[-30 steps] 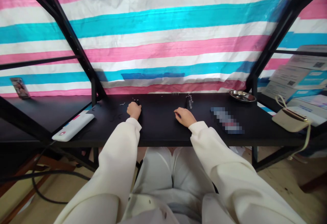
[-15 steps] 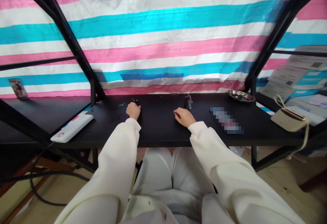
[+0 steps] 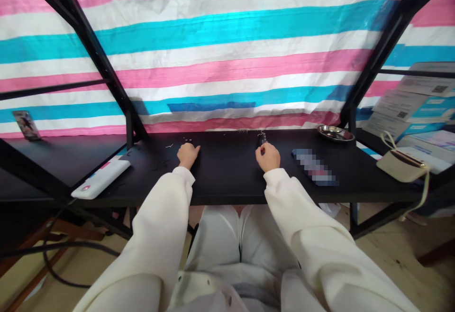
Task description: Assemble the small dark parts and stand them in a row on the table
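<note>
Grey beads (image 3: 263, 138), small and in a cluster, lie on the black desk (image 3: 223, 174), just beyond the fingers of your right hand (image 3: 269, 157). From this hand they are straight ahead, a little toward its thumb side, and the far end of the cluster points away from you, to the striped sheet (image 3: 227, 72). So its long axis seems to run nearly in line with your right forearm, not across it; the near end is hidden by your fingers, so its full length cannot be told. Your right hand is clearly the nearer one, and your left hand (image 3: 187, 155) is well apart from this cluster, on the other side of the bare middle of the desk.

The thumb and the forefinger of your right hand are bent close to each other, but I cannot tell if they touch or if they pinch a bead. Your left hand has its thumb out to the side, toward the right hand, and its other fingers are folded out of view; what they hold, if anything, I cannot tell. Just past it lie some grey bits (image 3: 188, 140), in a short row which goes more across the desk than away from you, with a white thread (image 3: 169, 146) on their left
</note>
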